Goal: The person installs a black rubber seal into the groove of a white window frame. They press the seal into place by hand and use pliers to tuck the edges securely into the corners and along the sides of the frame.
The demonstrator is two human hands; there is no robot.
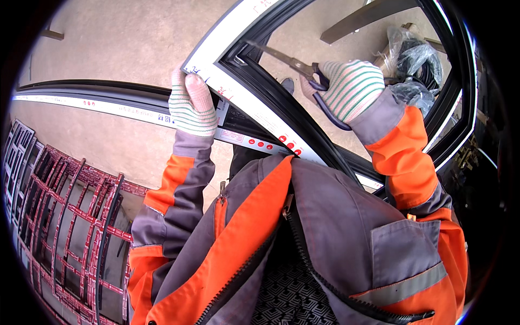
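Note:
A window frame (281, 127) with white protective film and black inner channels lies tilted in front of me. My left hand (192, 103), in a white glove with green stripes, grips its near left corner, thumb on the film and fingers partly hidden behind. In the same kind of glove, my right hand (352, 89) is closed round the dark handles of a pair of scissors (287, 58). The scissors reach over the frame's opening, and their tip is at the black inside corner. Whether the tip touches the rubber there, I cannot tell.
Another film-covered profile (124, 108) runs under the frame toward the left. Stacked red-wrapped frames (81, 216) stand at lower left. Through the opening show clear plastic wrapping round black coils (417, 65), a grey bar (363, 19) and a shoe (288, 84) on the concrete floor.

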